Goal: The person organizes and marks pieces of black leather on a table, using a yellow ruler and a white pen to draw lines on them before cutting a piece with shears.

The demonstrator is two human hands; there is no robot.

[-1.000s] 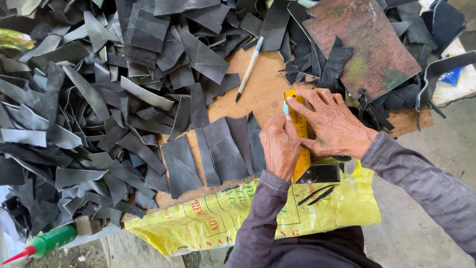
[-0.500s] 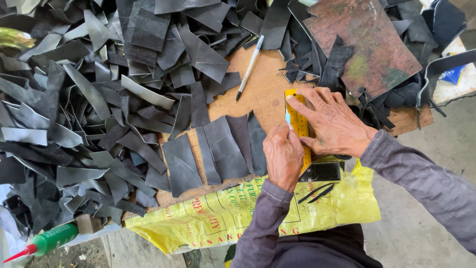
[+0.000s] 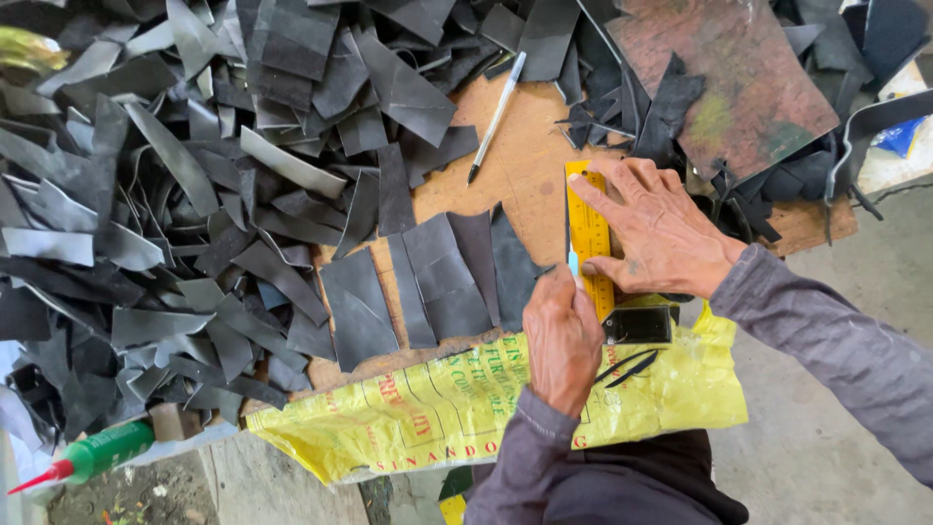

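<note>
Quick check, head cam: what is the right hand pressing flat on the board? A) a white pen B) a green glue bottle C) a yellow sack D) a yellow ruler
D: the right hand lies spread over the yellow ruler, fingers across it, while the left hand holds a small blade-like tool at the ruler's edge.

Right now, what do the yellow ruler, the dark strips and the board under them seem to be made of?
The yellow ruler looks like painted metal or plastic: flat, stiff, with printed marks.
The dark strips look like rubber or leather, matte grey-black and curling at the edges.
The board seems to be plywood or hardboard, a dull brown with a scuffed surface.
</note>
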